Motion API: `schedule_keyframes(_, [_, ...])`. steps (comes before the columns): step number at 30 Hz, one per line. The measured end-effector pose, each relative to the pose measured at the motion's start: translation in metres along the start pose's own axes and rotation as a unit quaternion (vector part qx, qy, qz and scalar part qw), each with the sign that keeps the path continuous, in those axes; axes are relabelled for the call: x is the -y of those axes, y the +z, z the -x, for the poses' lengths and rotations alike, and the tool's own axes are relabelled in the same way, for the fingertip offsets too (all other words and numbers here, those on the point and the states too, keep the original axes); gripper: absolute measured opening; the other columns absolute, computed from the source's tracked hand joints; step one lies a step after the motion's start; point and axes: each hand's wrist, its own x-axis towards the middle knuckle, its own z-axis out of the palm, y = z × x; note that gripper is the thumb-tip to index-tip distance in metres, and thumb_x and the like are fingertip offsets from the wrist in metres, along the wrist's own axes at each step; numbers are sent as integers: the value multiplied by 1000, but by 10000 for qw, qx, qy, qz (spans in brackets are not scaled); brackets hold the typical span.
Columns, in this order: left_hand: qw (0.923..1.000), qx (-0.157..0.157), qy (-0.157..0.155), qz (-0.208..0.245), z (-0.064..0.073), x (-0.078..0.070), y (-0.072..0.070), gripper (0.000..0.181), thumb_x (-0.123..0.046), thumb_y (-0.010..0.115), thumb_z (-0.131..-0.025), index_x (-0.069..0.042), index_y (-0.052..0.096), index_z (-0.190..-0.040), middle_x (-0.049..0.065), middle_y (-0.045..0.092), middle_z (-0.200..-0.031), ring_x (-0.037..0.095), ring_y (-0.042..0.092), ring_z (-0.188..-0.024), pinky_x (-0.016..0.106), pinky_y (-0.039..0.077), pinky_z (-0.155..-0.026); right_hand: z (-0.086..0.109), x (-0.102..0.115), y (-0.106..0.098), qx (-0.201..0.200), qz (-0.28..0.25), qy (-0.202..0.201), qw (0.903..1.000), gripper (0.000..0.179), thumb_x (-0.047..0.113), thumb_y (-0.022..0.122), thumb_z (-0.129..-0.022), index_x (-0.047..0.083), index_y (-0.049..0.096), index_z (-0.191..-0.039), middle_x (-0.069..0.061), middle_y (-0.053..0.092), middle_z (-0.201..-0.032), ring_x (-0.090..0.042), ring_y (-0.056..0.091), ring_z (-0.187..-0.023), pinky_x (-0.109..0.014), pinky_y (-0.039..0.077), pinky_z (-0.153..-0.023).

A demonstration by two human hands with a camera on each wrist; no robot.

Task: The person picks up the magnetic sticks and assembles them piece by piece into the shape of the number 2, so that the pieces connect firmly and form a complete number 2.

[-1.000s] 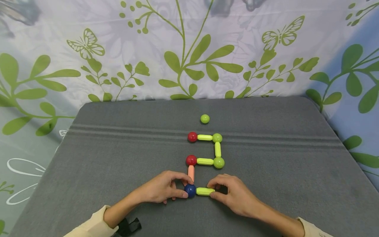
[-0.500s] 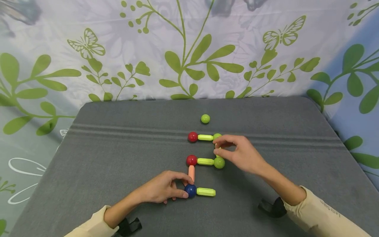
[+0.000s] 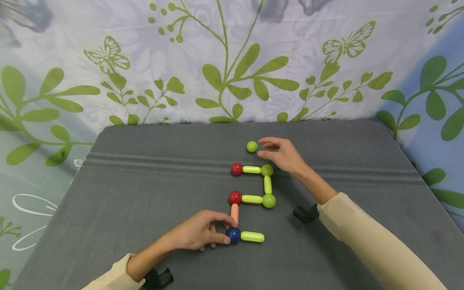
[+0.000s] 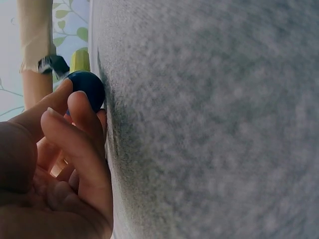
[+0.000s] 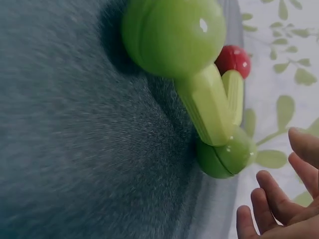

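Observation:
My left hand [image 3: 203,229] pinches a dark blue ball [image 3: 233,235] between thumb and fingers at the near end of a joined chain. From that ball a yellow-green rod [image 3: 252,237] points right, its far end free. A salmon rod [image 3: 235,213] runs up to a red ball [image 3: 235,197]. My right hand [image 3: 284,154] is at the far side, thumb and fingers parted, just right of a loose green ball [image 3: 251,146]. In the left wrist view the blue ball [image 4: 87,90] sits at the fingertips. The right wrist view shows the fingers holding nothing.
Beyond the red ball, the chain goes on through a green ball [image 3: 269,200], an upright yellow-green rod [image 3: 267,184], another green ball [image 3: 267,170] and a rod to a second red ball [image 3: 237,168]. A grey cloth-covered table [image 3: 145,193] lies beneath; a printed curtain [image 3: 163,60] hangs behind.
My right hand has left the free end of the yellow-green rod and moved away over the chain to beside the loose green ball. My left hand stays on the blue ball.

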Motion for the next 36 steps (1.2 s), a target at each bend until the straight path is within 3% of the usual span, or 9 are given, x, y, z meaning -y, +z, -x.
schedule_keyframes(4, [10000, -25, 23, 43, 1, 1, -1, 27, -14, 76, -89, -19, 70, -114, -5, 63, -99, 13, 54, -49, 26, 43, -37, -17, -3, 6, 35, 52, 317, 9995, 42, 15, 69, -95, 4, 59, -135, -21, 56, -132, -34, 52, -120, -51, 43, -96])
schedule_keyframes(12, [10000, -17, 8, 51, 0, 1, -1, 27, -13, 76, -88, -19, 70, -114, -6, 64, -98, 14, 55, -49, 26, 43, -37, -37, -9, 14, 183, 389, 558, 9975, 42, 15, 67, -96, 6, 58, -135, -22, 58, -129, -36, 54, -119, -52, 45, -94])
schedule_keyframes(29, [10000, 24, 31, 43, -2, 3, -2, 27, -15, 76, -89, -18, 70, -114, -6, 64, -98, 12, 53, -47, 24, 43, -37, -42, -9, 28, -294, 953, 586, 9933, 34, 19, 70, -94, 9, 65, -126, -17, 64, -122, -32, 60, -110, -48, 49, -87])
schedule_keyframes(36, [10000, 27, 3, 42, -1, 2, -2, 26, -15, 76, -89, -18, 70, -114, -6, 64, -98, 12, 54, -48, 25, 43, -37, -42, -8, 30, -315, 1021, 582, 9926, 34, 20, 70, -95, 9, 65, -126, -16, 65, -122, -33, 60, -110, -49, 48, -88])
